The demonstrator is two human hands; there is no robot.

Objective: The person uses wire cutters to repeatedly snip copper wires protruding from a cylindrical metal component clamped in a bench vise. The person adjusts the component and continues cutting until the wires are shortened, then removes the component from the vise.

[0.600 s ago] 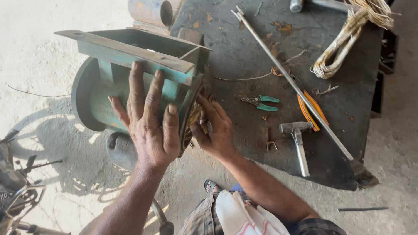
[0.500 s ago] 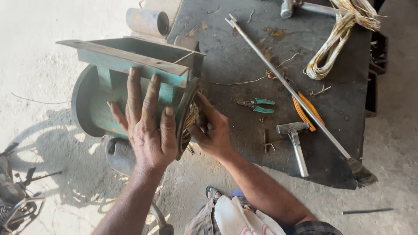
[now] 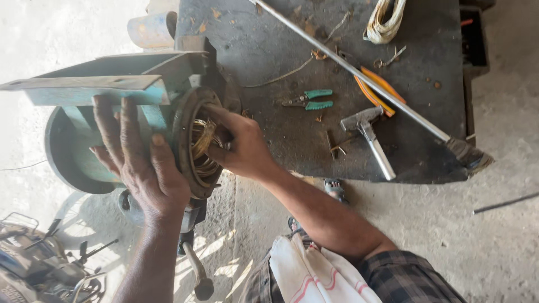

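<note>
While the left hand lies flat w/ fingers spread against the green motor housing, not gripping, the right hand has its fingers curled into the housing's open end, on the copper windings. Housing sits at the left edge of the dark surface. Further right on the surface: green-handled pliers, hammer, long steel rod.

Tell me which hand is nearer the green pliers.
Right. The right hand is at the copper coil in the motor housing, just left of the green pliers. The left hand lies flat on the housing's side, farther left.
</note>
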